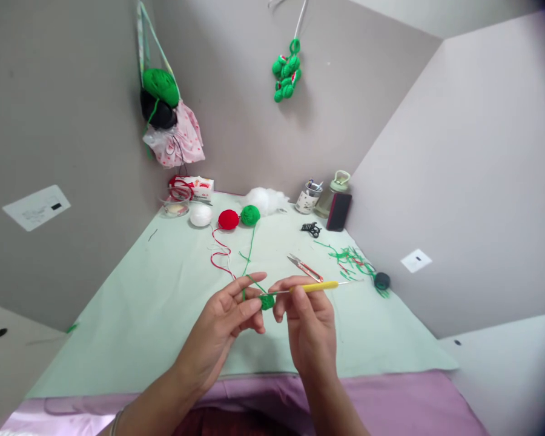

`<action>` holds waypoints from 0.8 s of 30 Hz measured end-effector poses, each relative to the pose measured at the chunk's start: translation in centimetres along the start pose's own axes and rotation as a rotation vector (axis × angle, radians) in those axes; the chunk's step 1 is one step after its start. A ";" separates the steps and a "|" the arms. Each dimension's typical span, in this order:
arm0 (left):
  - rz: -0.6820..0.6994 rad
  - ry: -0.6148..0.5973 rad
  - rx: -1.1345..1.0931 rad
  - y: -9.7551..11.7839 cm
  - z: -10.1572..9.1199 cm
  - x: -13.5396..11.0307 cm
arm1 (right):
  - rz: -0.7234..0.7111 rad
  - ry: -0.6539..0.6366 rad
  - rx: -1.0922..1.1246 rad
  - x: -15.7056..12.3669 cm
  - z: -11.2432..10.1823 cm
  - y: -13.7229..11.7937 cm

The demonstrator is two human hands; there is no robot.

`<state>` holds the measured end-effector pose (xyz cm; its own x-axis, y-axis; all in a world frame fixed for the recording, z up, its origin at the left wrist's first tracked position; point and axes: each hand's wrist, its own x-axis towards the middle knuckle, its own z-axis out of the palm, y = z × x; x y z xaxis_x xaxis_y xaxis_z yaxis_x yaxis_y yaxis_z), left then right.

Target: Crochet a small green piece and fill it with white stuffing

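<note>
My left hand (234, 315) pinches a small green crochet piece (267, 301), and a strand of green yarn runs over its forefinger. My right hand (306, 318) grips a yellow-handled crochet hook (315, 287) whose metal tip points left into the green piece. The strand leads back over the pale green cloth (140, 315) to a green yarn ball (250, 215). Beside that ball lie a red yarn ball (227, 219) with a loose red strand and a white ball (200, 215).
Small snips (305, 267) lie just beyond my right hand. Green and red yarn scraps (352, 259) and a dark ball (382, 280) sit at the right edge. White stuffing (266, 200), a jar (307, 198), a bottle (333, 194) and a box (200, 188) line the back. Crocheted pieces (287, 72) hang on the wall.
</note>
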<state>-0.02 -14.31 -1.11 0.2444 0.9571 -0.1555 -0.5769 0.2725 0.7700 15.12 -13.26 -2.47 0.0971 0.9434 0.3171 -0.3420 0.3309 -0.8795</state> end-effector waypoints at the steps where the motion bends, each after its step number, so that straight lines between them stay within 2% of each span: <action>1: 0.002 0.002 0.007 -0.1 0.1 0.1 | -0.005 -0.006 -0.003 0.0 -0.3 -0.1; 5: 0.008 0.011 0.045 -0.2 0.5 0.3 | -0.077 -0.040 -0.059 -0.3 -1.5 -0.2; 13: 0.050 0.043 0.200 -1.0 1.2 0.4 | -0.292 -0.041 -0.334 -1.7 -3.0 -0.5; 20: 0.023 0.007 0.220 -0.9 1.8 0.3 | -0.101 0.045 -0.025 -1.2 -3.2 -0.3; 24: 0.023 0.023 0.218 -0.8 2.0 0.1 | -0.061 0.030 0.012 -0.9 -3.1 -0.3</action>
<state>2.03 -14.63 -0.54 0.2140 0.9655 -0.1483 -0.3992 0.2250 0.8888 17.99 -14.18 -3.60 0.1456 0.9218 0.3593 -0.3453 0.3877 -0.8547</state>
